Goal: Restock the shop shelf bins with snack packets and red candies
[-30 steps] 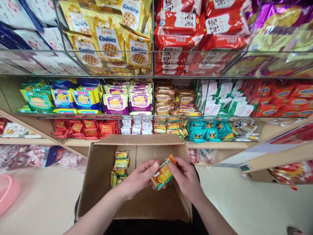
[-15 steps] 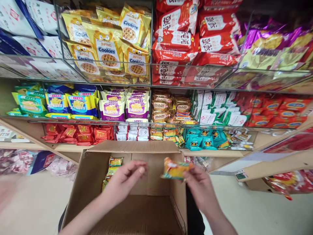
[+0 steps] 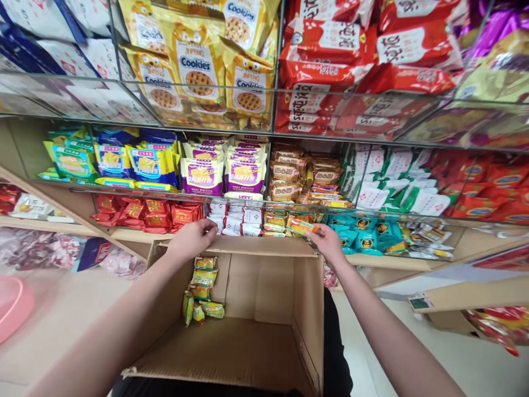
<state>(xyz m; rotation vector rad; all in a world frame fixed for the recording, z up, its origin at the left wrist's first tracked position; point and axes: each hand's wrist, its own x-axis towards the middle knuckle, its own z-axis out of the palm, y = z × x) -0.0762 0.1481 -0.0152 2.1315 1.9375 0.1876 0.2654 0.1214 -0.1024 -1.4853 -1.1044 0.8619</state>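
My right hand (image 3: 325,242) pinches a small yellow-orange snack packet (image 3: 301,226) at the lowest shelf, in front of a row of similar yellow packets (image 3: 275,219). My left hand (image 3: 193,238) is at the far left edge of the open cardboard box (image 3: 264,353), close to small white packets (image 3: 233,221). Its fingers are curled together, and whatever they hold, if anything, is hidden. Inside the box, several small yellow-green packets (image 3: 203,277) lie against the left part of the far wall.
Glass-fronted shelves hold cookie bags (image 3: 196,71), red bags (image 3: 330,38), soda biscuits (image 3: 202,175) and teal packets (image 3: 366,240). Red packets (image 3: 144,214) fill the lower left. A pink tub (image 3: 14,306) stands on the floor at left, and another carton (image 3: 450,322) at right.
Both hands have moved forward from above the box to the lowest shelf, the right carrying the packet. The view has shifted, showing more packets inside the box.
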